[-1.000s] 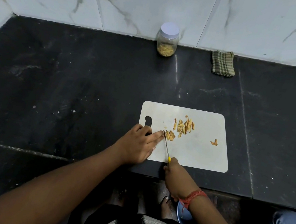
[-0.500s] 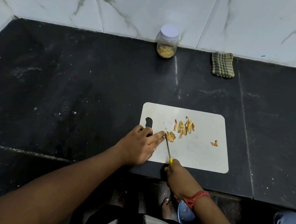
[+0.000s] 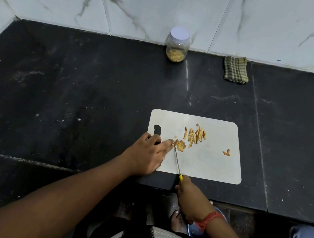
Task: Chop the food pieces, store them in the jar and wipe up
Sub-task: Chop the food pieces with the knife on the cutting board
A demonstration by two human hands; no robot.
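- Where the head view looks down on the dark stone table [image 3: 74, 96], a white cutting board [image 3: 212, 168] lies near the front edge, right of centre.
- Left hand [image 3: 146, 154]: resting on the board's left end, partly over the handle slot; fingers extended, fingertips touching a small clump of food pieces [image 3: 179, 144]. It grips nothing.
- Right hand [image 3: 187, 194]: at the table's front edge, curled around the yellow handle of a knife [image 3: 177, 161]. The thin blade runs up across the board, its tip at the clump beside the left fingertips.
- Cut strips [image 3: 195, 135]: a loose pile further back on the board, just beyond the clump. One stray piece [image 3: 227, 152] lies apart toward the board's right side.
- Jar [image 3: 178, 44]: upright against the tiled wall at the back of the table, pale lid on, similar yellow pieces visible in its lower part. Well apart from the board.
- Checked cloth [image 3: 235, 69]: folded, lying at the back of the table, right of the jar.
- Red thread band [image 3: 208, 220] on the right wrist.
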